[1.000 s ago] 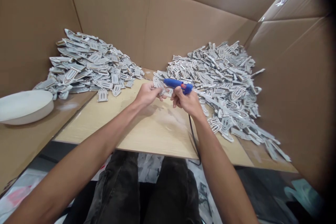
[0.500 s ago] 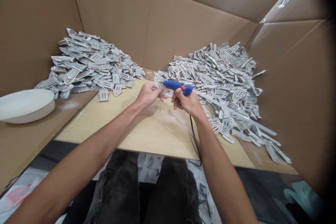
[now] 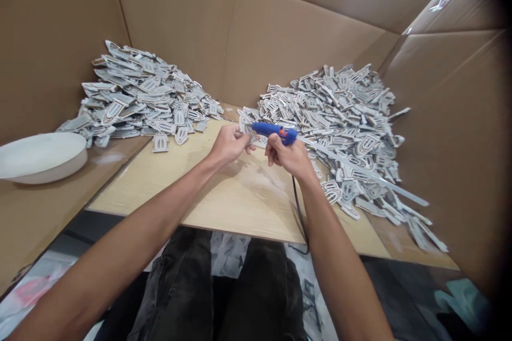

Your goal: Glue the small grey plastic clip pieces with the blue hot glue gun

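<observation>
Right hand (image 3: 290, 157) grips glue gun (image 3: 272, 130) above

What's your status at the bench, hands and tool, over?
Right hand gripping blue glue gun, nozzle at small grey cutout pinched in left hand. Grey cutout piles close on both sides; cord hangs over board edge.

Makeshift craft workshop, walled in by brown cardboard sheets (image 3: 280, 37). Two heaps of grey laser-cut arch-shaped pieces (image 3: 340, 117) piled on a pale wooden bench (image 3: 224, 197). Blue glue gun (image 3: 274, 130) in use.
</observation>
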Motion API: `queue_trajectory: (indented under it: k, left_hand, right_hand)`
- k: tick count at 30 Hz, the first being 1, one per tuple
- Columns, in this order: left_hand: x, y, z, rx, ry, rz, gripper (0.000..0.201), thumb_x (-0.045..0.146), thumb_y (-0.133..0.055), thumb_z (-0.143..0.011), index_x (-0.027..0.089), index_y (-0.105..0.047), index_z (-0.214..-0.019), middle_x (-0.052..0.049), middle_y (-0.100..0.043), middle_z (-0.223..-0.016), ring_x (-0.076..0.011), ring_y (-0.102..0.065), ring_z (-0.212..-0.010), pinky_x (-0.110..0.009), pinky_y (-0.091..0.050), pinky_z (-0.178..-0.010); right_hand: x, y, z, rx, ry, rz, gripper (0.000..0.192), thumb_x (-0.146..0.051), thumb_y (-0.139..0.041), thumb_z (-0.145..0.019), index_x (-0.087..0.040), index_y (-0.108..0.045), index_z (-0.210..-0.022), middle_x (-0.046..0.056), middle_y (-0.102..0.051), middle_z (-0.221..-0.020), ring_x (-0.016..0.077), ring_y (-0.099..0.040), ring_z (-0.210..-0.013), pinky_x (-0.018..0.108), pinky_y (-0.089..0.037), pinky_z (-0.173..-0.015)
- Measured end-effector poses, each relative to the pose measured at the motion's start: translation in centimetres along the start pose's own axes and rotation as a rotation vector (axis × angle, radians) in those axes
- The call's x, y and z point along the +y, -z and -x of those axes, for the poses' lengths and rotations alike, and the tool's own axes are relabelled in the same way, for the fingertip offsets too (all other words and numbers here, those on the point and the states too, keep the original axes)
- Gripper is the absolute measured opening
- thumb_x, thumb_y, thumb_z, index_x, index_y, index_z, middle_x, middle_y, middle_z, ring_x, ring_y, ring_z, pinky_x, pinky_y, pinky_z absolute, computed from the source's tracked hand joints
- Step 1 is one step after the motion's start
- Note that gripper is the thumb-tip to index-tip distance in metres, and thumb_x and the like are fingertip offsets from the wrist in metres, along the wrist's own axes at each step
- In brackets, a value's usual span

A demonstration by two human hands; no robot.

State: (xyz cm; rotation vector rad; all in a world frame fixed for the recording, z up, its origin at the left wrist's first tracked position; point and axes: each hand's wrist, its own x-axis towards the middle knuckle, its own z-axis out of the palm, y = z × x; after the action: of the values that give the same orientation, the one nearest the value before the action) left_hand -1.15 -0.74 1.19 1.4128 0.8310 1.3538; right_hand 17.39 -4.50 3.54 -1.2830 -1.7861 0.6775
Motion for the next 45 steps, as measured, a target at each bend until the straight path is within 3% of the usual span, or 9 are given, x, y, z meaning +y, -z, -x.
queue_trajectory:
  k: [8,12,15,19,24,29,32,38,45]
  left_hand:
    - [-0.7,0.4,0.1,0.054,-0.059,-0.095,0.010,0.018,-0.076,-0.087,0.014,-0.069,-0.080,-0.005,-0.073,-0.065,-0.0150,-0.068,-0.055,-0.024,-0.052,-0.057]
    - [-1.4,0.7,-0.2,0.065,-0.048,-0.108,0.014,0.019,-0.075,-0.088,0.015,-0.067,-0.078,-0.006,-0.072,-0.065,-0.0158,-0.069,-0.057,-0.024,-0.052,-0.057]
    - [-2.1,0.7,-0.7,0.060,-0.005,-0.086,0.010,0.018,-0.075,-0.087,0.015,-0.065,-0.086,-0.007,-0.075,-0.073,-0.0160,-0.071,-0.060,-0.024,-0.053,-0.059]
    - [-2.3,0.8,-1.0,0.076,0.077,-0.013,0.030,0.012,-0.074,-0.084,0.019,-0.054,-0.106,-0.005,-0.079,-0.083,-0.0135,-0.070,-0.061,-0.021,-0.047,-0.057]
    - [-0.6,0.5,-0.5,0.095,0.111,-0.012,0.028,0.007,-0.068,-0.084,0.022,-0.048,-0.097,-0.001,-0.074,-0.073,-0.0102,-0.059,-0.052,-0.021,-0.043,-0.056]
    - [0.3,0.3,0.0,0.058,0.062,-0.072,0.018,0.012,-0.067,-0.085,0.021,-0.052,-0.090,-0.002,-0.074,-0.071,-0.0099,-0.055,-0.053,-0.021,-0.041,-0.055]
    - [-0.1,0.5,0.0,0.029,-0.020,-0.103,0.012,0.018,-0.068,-0.085,0.019,-0.057,-0.089,-0.002,-0.073,-0.070,-0.0103,-0.056,-0.055,-0.022,-0.042,-0.055]
    - [-0.5,0.8,-0.1,-0.008,-0.130,-0.122,0.011,0.025,-0.070,-0.085,0.018,-0.062,-0.090,-0.002,-0.072,-0.071,-0.0106,-0.058,-0.057,-0.022,-0.042,-0.054]
    - [-0.5,0.7,0.0,-0.041,-0.210,-0.122,0.018,0.032,-0.075,-0.087,0.018,-0.065,-0.090,-0.003,-0.072,-0.071,-0.0111,-0.060,-0.058,-0.021,-0.045,-0.056]
  right_hand:
    - [-0.8,-0.5,0.1,0.102,0.089,0.170,0.063,-0.080,-0.060,-0.095,-0.024,-0.060,-0.066,0.001,-0.058,-0.054,0.0181,-0.060,-0.057,0.030,-0.047,-0.061]
    - [-0.8,-1.7,0.2,0.180,0.246,0.286,0.055,-0.076,-0.069,-0.091,-0.024,-0.061,-0.075,0.006,-0.068,-0.076,0.0234,-0.064,-0.075,0.033,-0.048,-0.069]
    - [-0.8,-2.1,0.5,0.395,0.296,0.324,0.052,-0.075,-0.065,-0.094,-0.024,-0.062,-0.085,0.012,-0.071,-0.095,0.0275,-0.066,-0.088,0.036,-0.050,-0.074]
    - [0.2,-0.6,0.1,0.747,0.187,0.244,0.056,-0.078,-0.052,-0.099,-0.023,-0.062,-0.095,0.013,-0.069,-0.094,0.0289,-0.068,-0.093,0.037,-0.053,-0.072]
    - [3.7,2.0,-2.4,0.721,0.007,-0.052,0.071,-0.090,-0.036,-0.094,-0.024,-0.061,-0.098,0.005,-0.063,-0.075,0.0248,-0.067,-0.068,0.035,-0.051,-0.056]
    - [6.0,3.4,-3.7,1.033,-0.271,-0.251,0.041,-0.064,-0.053,-0.100,-0.023,-0.058,-0.101,0.003,-0.062,-0.075,0.0233,-0.068,-0.065,0.033,-0.051,-0.051]
    - [6.4,4.3,-3.3,1.106,-0.230,-0.132,0.030,-0.052,-0.058,-0.100,-0.022,-0.056,-0.106,0.006,-0.066,-0.083,0.0249,-0.071,-0.078,0.035,-0.056,-0.060]
    - [5.8,4.2,-3.0,0.986,-0.024,-0.112,0.036,-0.056,-0.065,-0.096,-0.023,-0.056,-0.107,0.009,-0.068,-0.101,0.0234,-0.071,-0.092,0.037,-0.061,-0.076]
    - [2.8,-0.8,-2.4,0.299,0.126,-0.563,0.057,-0.069,-0.087,-0.076,-0.022,-0.065,-0.102,0.009,-0.075,-0.107,0.0251,-0.076,-0.100,0.038,-0.063,-0.083]
